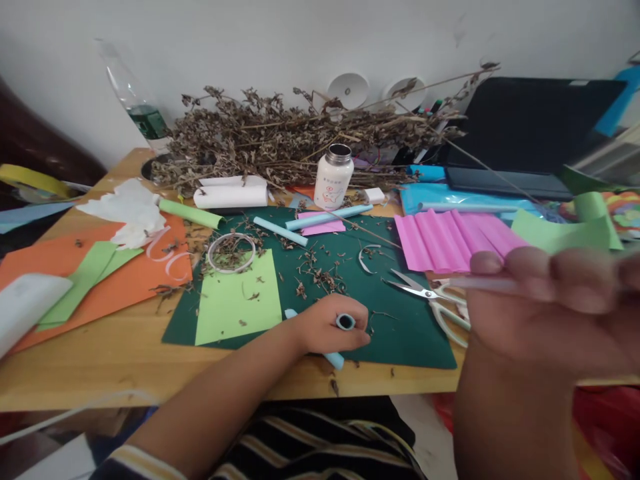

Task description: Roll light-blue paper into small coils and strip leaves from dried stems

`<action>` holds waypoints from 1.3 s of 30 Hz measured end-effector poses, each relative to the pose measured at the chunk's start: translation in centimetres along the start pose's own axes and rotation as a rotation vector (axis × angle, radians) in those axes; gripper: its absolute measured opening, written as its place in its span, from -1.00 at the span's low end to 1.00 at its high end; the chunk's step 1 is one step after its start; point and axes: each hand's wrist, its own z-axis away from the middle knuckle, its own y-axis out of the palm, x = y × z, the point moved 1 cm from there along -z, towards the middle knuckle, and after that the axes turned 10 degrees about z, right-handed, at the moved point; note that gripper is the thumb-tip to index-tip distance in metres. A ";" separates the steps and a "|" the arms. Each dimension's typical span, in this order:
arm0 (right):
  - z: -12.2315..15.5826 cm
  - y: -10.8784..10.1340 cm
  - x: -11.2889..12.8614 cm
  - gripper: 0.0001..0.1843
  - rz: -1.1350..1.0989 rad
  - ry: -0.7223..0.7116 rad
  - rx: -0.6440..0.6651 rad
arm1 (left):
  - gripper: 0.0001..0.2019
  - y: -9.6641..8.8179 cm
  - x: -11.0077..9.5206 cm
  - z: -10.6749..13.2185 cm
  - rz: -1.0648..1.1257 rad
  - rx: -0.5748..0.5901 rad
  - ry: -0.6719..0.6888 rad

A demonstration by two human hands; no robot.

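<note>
My left hand [333,327] is closed around a light blue paper tube [345,321], whose open end points up toward me. Beneath that wrist, on the green cutting mat [400,340], lies another blue paper roll [334,361], partly hidden. Raised close to the camera at the right, my right hand [545,307] pinches a thin pale strip [485,284]; its material is unclear. Behind this hand, scissors [427,293] rest with parted blades at the mat's right edge. Two more blue paper rolls [280,231] [330,217] lie farther back on the mat.
Dried stalks [280,133] span the table's back, behind a white bottle [332,180]. Pink pleated paper [450,240] sits right. A tape ring [231,253] lies on green paper [240,300]; orange paper [100,287] is left. Dry leaf crumbs litter the mat.
</note>
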 end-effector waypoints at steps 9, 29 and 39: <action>3.3 2.8 -8.0 -0.68 1.281 0.130 0.517 | -0.80 -3.5 -1.4 0.0 0.559 -0.665 0.388; 9.3 6.6 -2.5 -0.91 0.946 -0.125 0.497 | -0.76 -5.2 -1.3 0.9 0.087 -0.830 0.342; 4.8 4.5 -0.6 -0.87 0.651 -0.109 0.273 | -0.83 -4.6 -3.8 1.3 -0.491 -0.193 0.245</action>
